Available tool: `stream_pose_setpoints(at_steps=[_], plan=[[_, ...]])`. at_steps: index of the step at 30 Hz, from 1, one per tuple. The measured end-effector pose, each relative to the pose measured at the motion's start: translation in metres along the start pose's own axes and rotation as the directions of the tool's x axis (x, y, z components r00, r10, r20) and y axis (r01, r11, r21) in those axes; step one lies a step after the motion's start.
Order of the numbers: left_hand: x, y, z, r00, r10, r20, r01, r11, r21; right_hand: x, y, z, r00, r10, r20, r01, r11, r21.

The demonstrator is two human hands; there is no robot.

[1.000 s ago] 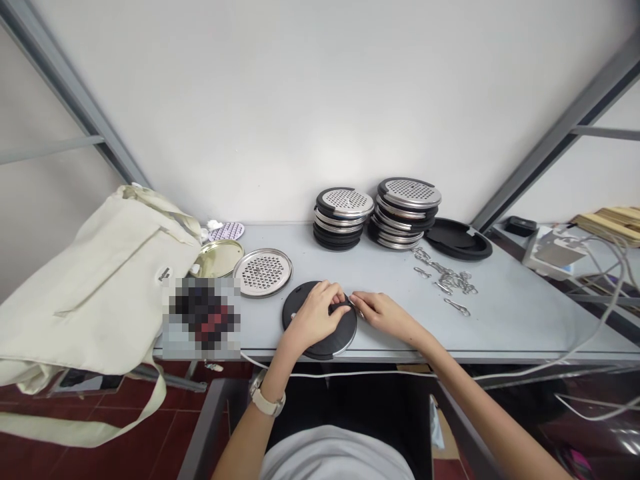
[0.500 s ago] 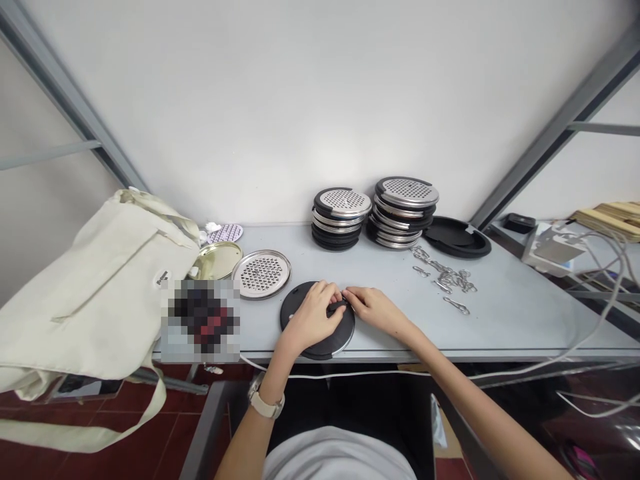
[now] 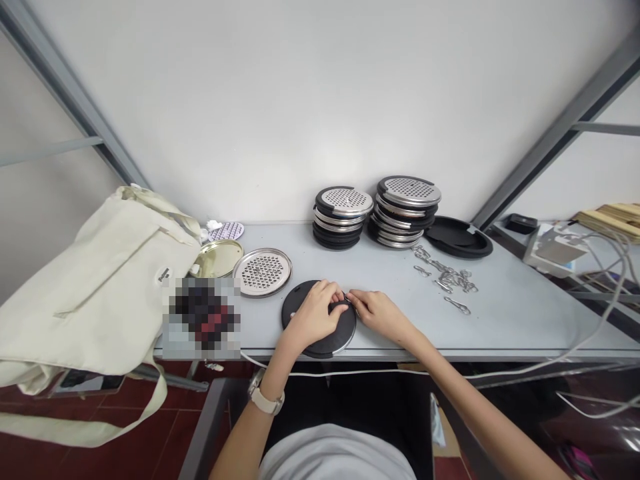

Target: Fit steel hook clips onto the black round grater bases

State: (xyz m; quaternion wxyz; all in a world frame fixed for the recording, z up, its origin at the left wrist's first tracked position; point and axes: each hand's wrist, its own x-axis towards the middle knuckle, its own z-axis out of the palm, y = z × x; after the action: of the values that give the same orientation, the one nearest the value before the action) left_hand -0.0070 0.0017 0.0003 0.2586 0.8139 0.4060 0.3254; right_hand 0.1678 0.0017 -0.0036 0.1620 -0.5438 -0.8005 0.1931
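Observation:
A round black disc [image 3: 320, 341], with a thin silvery rim showing at its lower right, lies flat near the table's front edge. My left hand [image 3: 317, 313] rests over it, fingers curled and closed at its upper right part. At the disc's upper right rim, my right hand [image 3: 375, 313] has thumb and fingers pinched together, almost touching the left fingertips. A small shiny bit shows there; the fingers hide most of it. Several metal snap hooks [image 3: 450, 279] are scattered to the right. To the left lies a round perforated metal grater plate [image 3: 263, 272].
Two stacks of grater discs, a shorter stack [image 3: 340, 220] and a taller stack [image 3: 404, 217], stand by the wall. A black round lid [image 3: 457, 240] lies right of them. A gold lid [image 3: 217, 259] and cream bag [image 3: 100, 287] are at left. A white cable [image 3: 350, 375] runs along the front.
Both hands stay at the disc's upper right rim, with only slight finger movement. The whole view has shifted a little.

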Motion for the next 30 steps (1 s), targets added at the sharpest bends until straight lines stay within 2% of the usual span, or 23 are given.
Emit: stream_pose_setpoints(at_steps=[7,17,30], plan=[[0.0013,-0.003,0.0,1.0,-0.004,0.015,0.004,1.0,-0.028,-0.0013,0.0,0.004,0.999,-0.038,-0.014,0.037,0.999,-0.028],[0.003,-0.0022,0.0001,1.0,-0.014,0.008,0.014,0.999,-0.044,0.0023,0.0034,0.0003,0.996,-0.075,0.045,0.078,0.994,-0.082],[0.0017,-0.0026,0.0012,1.0,-0.023,0.006,0.023,0.999,-0.022,-0.0011,0.0004,0.0036,0.998,-0.06,0.038,0.066,0.977,-0.203]])
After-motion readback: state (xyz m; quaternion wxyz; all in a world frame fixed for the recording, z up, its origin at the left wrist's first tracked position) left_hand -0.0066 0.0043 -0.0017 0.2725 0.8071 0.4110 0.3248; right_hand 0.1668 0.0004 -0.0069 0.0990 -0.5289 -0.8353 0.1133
